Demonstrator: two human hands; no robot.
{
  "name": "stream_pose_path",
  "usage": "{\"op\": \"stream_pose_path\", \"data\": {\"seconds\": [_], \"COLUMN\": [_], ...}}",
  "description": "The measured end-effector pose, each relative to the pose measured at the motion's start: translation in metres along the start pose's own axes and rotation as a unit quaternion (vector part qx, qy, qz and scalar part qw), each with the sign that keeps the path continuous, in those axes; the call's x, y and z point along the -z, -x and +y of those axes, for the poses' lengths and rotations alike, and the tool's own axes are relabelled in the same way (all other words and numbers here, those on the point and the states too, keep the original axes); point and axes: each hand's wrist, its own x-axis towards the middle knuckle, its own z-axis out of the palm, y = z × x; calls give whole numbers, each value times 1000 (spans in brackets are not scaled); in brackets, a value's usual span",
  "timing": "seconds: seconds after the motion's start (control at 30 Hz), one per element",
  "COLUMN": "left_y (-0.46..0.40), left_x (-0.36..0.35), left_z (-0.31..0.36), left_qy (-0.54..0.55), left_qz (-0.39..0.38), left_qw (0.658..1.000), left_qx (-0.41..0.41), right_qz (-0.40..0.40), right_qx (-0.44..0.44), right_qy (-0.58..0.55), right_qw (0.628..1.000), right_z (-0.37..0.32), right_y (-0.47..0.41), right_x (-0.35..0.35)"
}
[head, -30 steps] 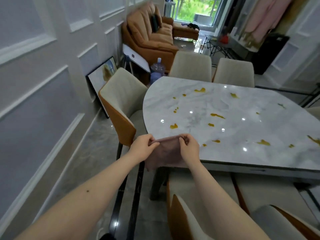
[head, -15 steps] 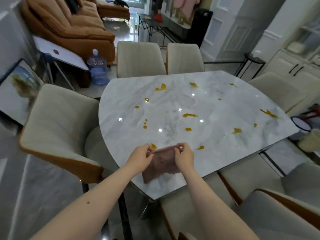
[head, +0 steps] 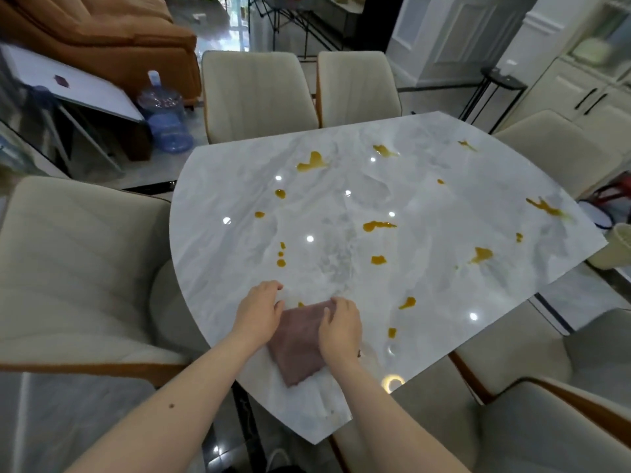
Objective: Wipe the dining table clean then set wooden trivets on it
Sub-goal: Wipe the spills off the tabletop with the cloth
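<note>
Two bare hands spread a cloth on a stained marble dining surface.

A folded mauve cloth [head: 298,343] lies flat near the near edge of the pale marble surface [head: 426,295]. The left hand [head: 258,310] rests at the cloth's left edge, fingers loosely curved onto the surface, its grip open. The right hand [head: 339,327] lies on the cloth's right side with relaxed fingers pressing down, its grip also open. Amber spills [head: 377,225] dot the surface from just beyond the cloth to the far and right edges. Cream chairs [head: 257,93] stand around it. A blue water bottle [head: 164,122] sits on the floor at far left, by an orange sofa [head: 102,39].
</note>
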Motion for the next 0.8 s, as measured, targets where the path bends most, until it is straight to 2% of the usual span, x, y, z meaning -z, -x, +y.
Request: {"op": "stream_pose_path", "data": {"seconds": [0.2,0.23,0.3,0.4,0.47,0.8], "left_y": [-21,-25,-30,-39,-47,-64], "left_x": [-7,-9,-12,-13,-10,-12], "left_z": [-34,-42,-53,-68,-80,-113], "left_qy": [-89,-105,-139,-177,-196,-152], "left_qz": [-11,-21,-41,-38,-47,-9], "left_qw": [994,992,987,980,975,983], "left_qx": [-57,-63,-65,-78,-93,-104], "right_qz": [-22,-9,66,27,31,158], "right_qx": [-88,-104,-114,-151,-181,-211], "right_qy": [128,134,139,129,121,171], "right_qw": [988,985,982,980,976,949], "right_z": [-15,-18,-24,-33,-36,-27], "right_y": [9,11,14,17,18,13], "right_x": [-43,-51,-64,-80,-89,-120]}}
